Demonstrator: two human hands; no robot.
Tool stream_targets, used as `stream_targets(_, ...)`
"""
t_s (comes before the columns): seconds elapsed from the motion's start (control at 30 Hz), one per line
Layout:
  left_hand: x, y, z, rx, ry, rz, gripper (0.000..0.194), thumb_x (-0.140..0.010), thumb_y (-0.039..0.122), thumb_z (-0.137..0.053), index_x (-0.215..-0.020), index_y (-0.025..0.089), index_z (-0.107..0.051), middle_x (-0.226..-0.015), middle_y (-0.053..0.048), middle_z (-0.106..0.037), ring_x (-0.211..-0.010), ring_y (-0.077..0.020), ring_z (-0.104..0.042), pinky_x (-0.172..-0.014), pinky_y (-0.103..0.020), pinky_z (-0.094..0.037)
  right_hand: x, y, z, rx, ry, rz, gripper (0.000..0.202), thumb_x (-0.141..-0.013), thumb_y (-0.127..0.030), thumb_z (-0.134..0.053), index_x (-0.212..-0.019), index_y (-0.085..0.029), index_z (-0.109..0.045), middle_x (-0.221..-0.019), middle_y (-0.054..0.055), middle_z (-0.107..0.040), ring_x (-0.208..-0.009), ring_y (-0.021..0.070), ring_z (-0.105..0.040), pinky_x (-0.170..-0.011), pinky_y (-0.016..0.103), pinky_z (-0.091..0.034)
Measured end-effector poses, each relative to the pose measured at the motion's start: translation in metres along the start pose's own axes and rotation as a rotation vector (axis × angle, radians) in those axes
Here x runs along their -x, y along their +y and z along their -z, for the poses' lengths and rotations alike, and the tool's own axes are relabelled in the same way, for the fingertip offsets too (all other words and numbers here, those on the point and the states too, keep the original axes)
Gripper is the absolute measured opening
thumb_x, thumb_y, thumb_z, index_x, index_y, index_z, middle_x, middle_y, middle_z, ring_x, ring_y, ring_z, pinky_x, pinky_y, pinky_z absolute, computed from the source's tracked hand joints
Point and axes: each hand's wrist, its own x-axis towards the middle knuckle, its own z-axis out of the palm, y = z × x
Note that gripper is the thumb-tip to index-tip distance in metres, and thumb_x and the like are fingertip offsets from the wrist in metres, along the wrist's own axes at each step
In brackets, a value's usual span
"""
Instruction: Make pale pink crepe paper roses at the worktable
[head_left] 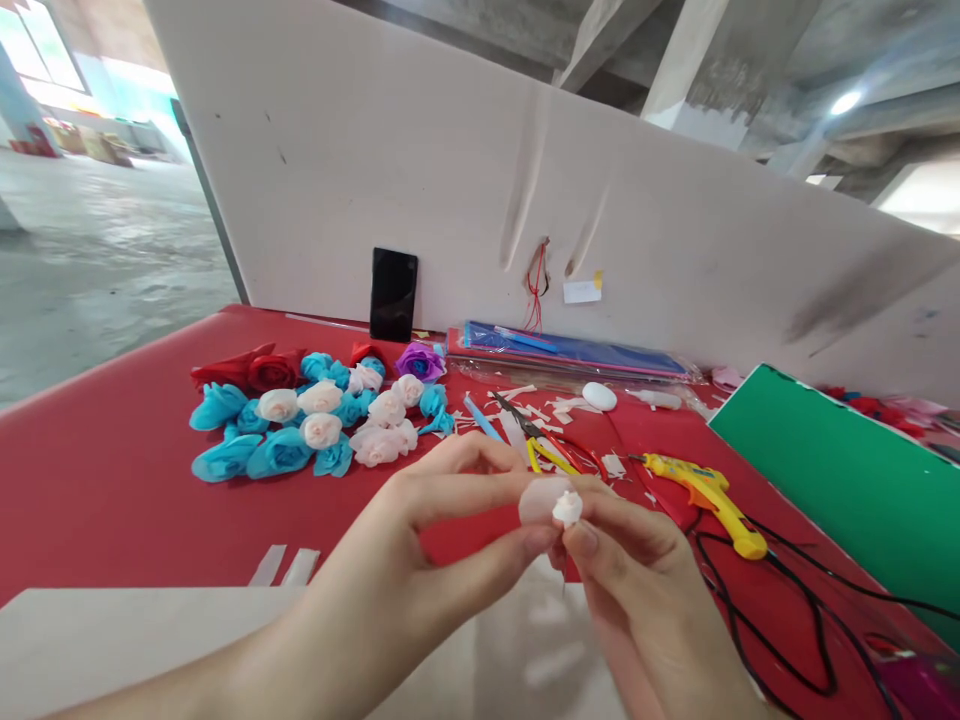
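Note:
My left hand [442, 545] pinches a thin, pale rounded paper petal [536, 500] between thumb and fingers. Beside it, my right hand [637, 575] grips a small white paper flower bud [568, 508], with a bit of thin stem showing underneath. The petal's edge meets the bud, and both hands are close together above a pale sheet [510, 650]. Two translucent white strips [300, 567] lie left of my left wrist. Just beyond my fingers are yellow-handled scissors [551, 457] and red-handled pliers [581, 450], partly hidden by the left fingers.
Blue, white, red and purple paper flowers [277, 452] sit at the left on the red table [135, 480]. A yellow glue gun [705, 495] with a black cord lies right, near a green board [840, 500]. A phone [394, 295] leans on the white partition [420, 150]; paper scraps are scattered about.

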Motion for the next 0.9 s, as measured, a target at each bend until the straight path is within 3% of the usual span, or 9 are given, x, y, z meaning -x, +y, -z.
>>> stream_targets(0.2,0.004,0.000,-0.002,0.024,0.078,-0.039,0.024,-0.084,0.020,-0.066,-0.071,0.035,-0.080,-0.070,0.003,-0.064,-0.068,-0.0125,-0.060,-0.062,-0.016,-0.053,-0.002,0.006,-0.001,-0.004,-0.020,-0.062,0.005,-0.069,-0.037,-0.084,-0.072,-0.034,-0.081,-0.083,-0.002,-0.064,-0.077,0.0111,-0.054,-0.073,0.018,-0.048)
stream_targets(0.47,0.005,0.003,-0.002,0.093,0.035,0.060,0.023,-0.083,0.025,-0.069,-0.081,0.045,-0.081,-0.070,0.005,-0.065,-0.069,-0.0113,-0.057,-0.061,-0.013,-0.049,-0.001,0.013,0.001,-0.041,-0.046,-0.099,0.007,-0.070,-0.035,-0.083,-0.074,-0.040,-0.080,-0.084,-0.003,-0.061,-0.084,0.0149,-0.053,-0.077,0.027,-0.043)
stream_targets(0.7,0.004,0.005,-0.002,-0.003,0.047,0.017,0.021,-0.082,0.025,-0.068,-0.066,0.031,-0.080,-0.065,0.003,-0.062,-0.065,-0.0113,-0.056,-0.059,-0.013,-0.047,-0.002,0.012,-0.001,-0.039,-0.035,-0.140,0.005,-0.070,-0.029,-0.082,-0.071,-0.034,-0.080,-0.071,-0.004,-0.058,-0.072,0.0119,-0.050,-0.070,0.024,-0.041)
stream_targets(0.9,0.001,0.002,0.000,0.011,0.019,0.016,0.022,-0.083,0.024,-0.067,-0.070,0.037,-0.080,-0.068,0.006,-0.064,-0.064,-0.0098,-0.055,-0.059,-0.012,-0.046,-0.004,0.010,-0.001,-0.045,-0.045,-0.156,0.008,-0.066,-0.024,-0.084,-0.067,-0.030,-0.079,-0.064,-0.005,-0.059,-0.066,0.0082,-0.050,-0.066,0.018,-0.042)
